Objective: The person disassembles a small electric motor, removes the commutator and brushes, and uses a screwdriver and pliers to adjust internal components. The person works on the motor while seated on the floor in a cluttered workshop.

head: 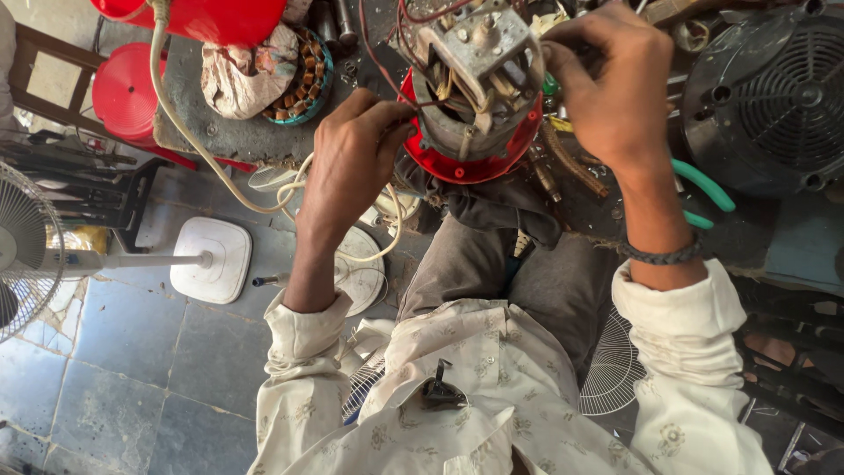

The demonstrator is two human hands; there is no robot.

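A small electric motor [475, 84] with a grey metal frame sits in a red round housing [479, 158] at the near edge of the cluttered counter [220, 123], directly in front of the person. The left hand [352, 163] rests against the motor's left side; its fingers [391, 119] are curled and pinch thin red wires [387, 62] that run up from the housing. The right hand [607, 84] is over the motor's upper right corner, fingers bent inward and closed at the frame — what they grip there is hidden by the hand itself. A braided band [664, 255] circles the right wrist. Green-handled pliers [703, 189] lie on the counter just beside the right forearm, partly covered by it. A dark round fan motor cover [765, 97] lies at the right. At the left of the counter a wound stator [303, 75] lies beside a crumpled cloth [242, 75], with a red container [202, 18] behind. A cream cable [202, 149] trails off the counter edge. On the tiled floor below stand a white fan base [211, 259] and a fan guard [22, 246] — both well apart from the hands.
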